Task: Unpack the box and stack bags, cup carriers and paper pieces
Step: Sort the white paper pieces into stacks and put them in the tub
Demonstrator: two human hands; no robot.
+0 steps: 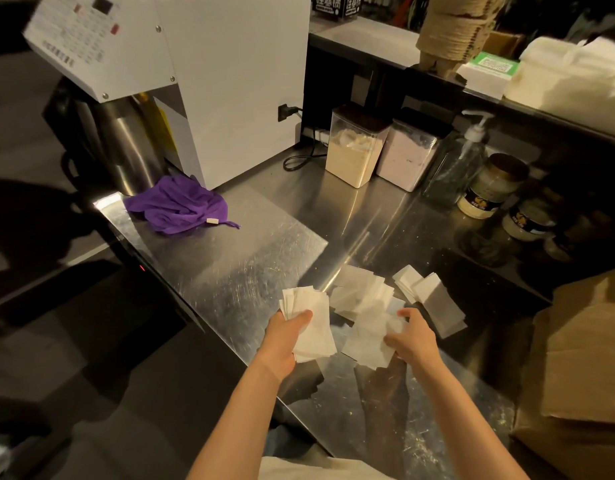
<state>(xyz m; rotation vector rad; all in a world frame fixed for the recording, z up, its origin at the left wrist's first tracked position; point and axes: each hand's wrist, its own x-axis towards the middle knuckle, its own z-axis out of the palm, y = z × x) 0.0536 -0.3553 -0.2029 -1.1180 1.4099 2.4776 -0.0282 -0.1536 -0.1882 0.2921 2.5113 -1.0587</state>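
Observation:
My left hand (286, 332) grips a fanned bundle of white paper pieces (313, 313) just above the steel counter (230, 268). My right hand (411, 336) rests with spread fingers on a loose scatter of white paper pieces (366, 306) lying on the counter. A further small heap of paper pieces (427, 292) lies just beyond it to the right. A stack of brown paper bags (583, 362) stands at the right edge. Brown cup carriers (451, 32) are piled on the upper shelf at the back.
A white machine (209, 74) stands at the back left beside a steel flask (122, 147). A purple cloth (181, 204) lies in front of it. Two powder containers (354, 150), a pump bottle (462, 161) and jars (489, 188) line the back wall. White bags (573, 77) sit on the shelf.

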